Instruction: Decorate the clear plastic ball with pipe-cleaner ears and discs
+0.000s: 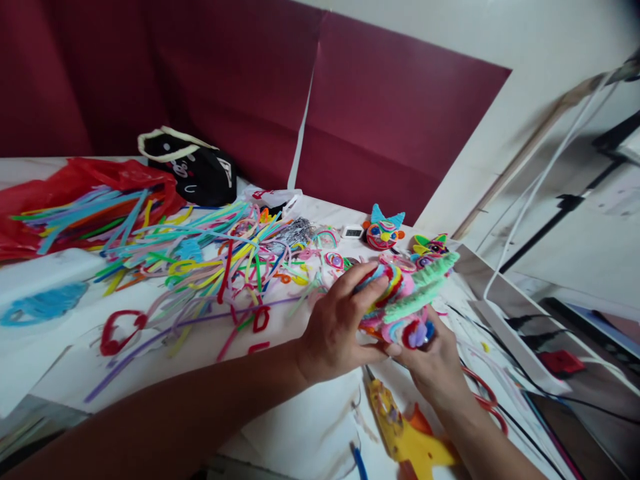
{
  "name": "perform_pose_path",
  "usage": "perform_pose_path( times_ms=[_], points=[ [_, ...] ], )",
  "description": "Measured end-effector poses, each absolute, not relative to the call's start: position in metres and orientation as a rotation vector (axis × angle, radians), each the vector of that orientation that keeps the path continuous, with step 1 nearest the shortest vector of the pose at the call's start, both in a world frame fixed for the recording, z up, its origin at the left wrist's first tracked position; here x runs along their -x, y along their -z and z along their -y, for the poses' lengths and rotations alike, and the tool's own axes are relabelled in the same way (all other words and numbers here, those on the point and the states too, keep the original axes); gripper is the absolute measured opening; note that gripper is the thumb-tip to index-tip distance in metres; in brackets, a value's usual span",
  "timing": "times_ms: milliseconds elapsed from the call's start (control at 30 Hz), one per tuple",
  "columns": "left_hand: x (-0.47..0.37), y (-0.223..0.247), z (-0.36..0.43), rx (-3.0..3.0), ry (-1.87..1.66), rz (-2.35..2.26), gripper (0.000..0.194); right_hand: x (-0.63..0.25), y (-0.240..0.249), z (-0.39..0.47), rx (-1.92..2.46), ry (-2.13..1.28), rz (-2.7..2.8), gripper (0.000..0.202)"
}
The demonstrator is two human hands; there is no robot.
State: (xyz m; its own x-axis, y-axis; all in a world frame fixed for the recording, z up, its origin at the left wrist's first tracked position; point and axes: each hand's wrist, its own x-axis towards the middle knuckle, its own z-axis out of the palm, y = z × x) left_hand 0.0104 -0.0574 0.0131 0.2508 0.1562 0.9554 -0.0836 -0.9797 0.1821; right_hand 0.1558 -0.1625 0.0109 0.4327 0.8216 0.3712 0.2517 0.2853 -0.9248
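The craft point(407, 285) is held up between both hands, above the right part of the table point(325, 390). It is built of soft, fuzzy stems bent into curves and coils: red, yellow, pink, white and blue bands are packed closely together, and two pale green, fluffy strips are pointed toward the far right. Its left side is clasped by the left hand point(333, 327), whose fingers are curled over the top and whose thumb is set along the near edge. Its near right side is gripped by the right hand point(435, 357), the thumb being laid close to the left thumb; the remaining right fingers are mostly hidden by the craft, so their exact hold cannot be told.

Just below the hands, a yellow plastic glue gun point(410, 437) with an orange trigger is laid on the table, its thin metal nozzle pointed away. Beyond the craft, a round coiled figure point(385, 230) with blue, pointed ears is placed near a small white timer point(352, 232). Farther left, long fuzzy stems point(210, 247) are strewn in a tangle, some spilled from a thin, crinkled red bag point(107, 172). Nearer, a red heart point(120, 333) of bent stem is seen.
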Motion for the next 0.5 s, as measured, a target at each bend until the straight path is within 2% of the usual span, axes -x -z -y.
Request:
perform_pose_path(
  times_ms=[167, 367, 500],
  points=[
    [-0.010, -0.010, 0.058, -2.337, -1.837, -0.082, 0.082, -0.149, -0.020, 0.165, 1.285, -0.463, 1.119, 0.071],
    [-0.011, -0.008, 0.058, -2.316, -1.800, -0.094, 0.086, -0.143, -0.025, 0.164, 1.323, -0.474, 1.104, 0.074],
    [-0.013, -0.005, 0.056, -2.245, -1.783, -0.131, 0.093, -0.136, -0.030, 0.162, 1.309, -0.507, 1.138, 0.064]
  ],
)
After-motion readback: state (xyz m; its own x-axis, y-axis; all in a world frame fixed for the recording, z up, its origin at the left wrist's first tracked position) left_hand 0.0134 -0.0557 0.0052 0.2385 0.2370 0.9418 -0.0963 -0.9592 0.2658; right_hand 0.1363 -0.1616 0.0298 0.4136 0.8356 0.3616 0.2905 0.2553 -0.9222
